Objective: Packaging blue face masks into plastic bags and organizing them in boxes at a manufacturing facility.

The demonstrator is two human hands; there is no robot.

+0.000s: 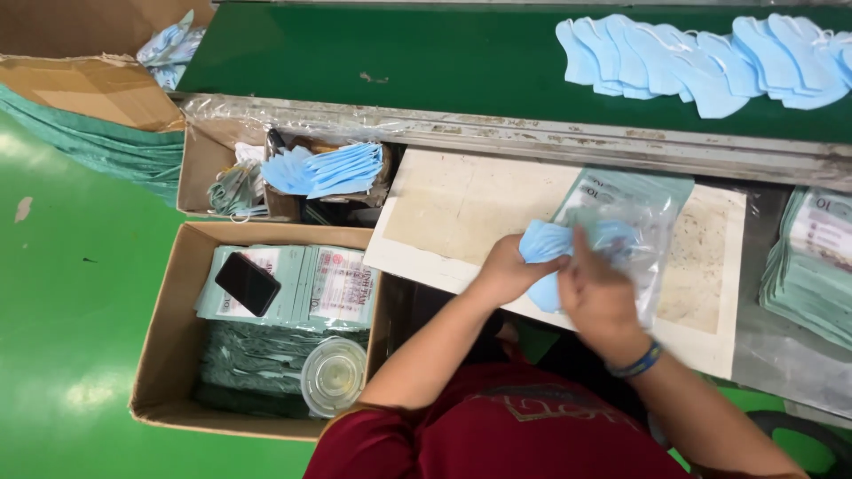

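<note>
My left hand [504,269] grips a folded stack of light blue face masks [543,241] at its left end. My right hand [598,293] is closed over the right part of the same stack and the mouth of a clear plastic bag [646,222], into which the masks partly reach. The bag lies on a worn pale board [444,213] in front of me. More blue masks [701,58] lie overlapping on the green conveyor belt [399,53] at the far right.
A cardboard box [169,337] at my left holds packed mask bags, a black phone [248,283] and a clear plastic cup [334,375]. A smaller box [204,160] holds loose blue masks. A pile of printed bags [812,266] lies at right. Green floor is on the left.
</note>
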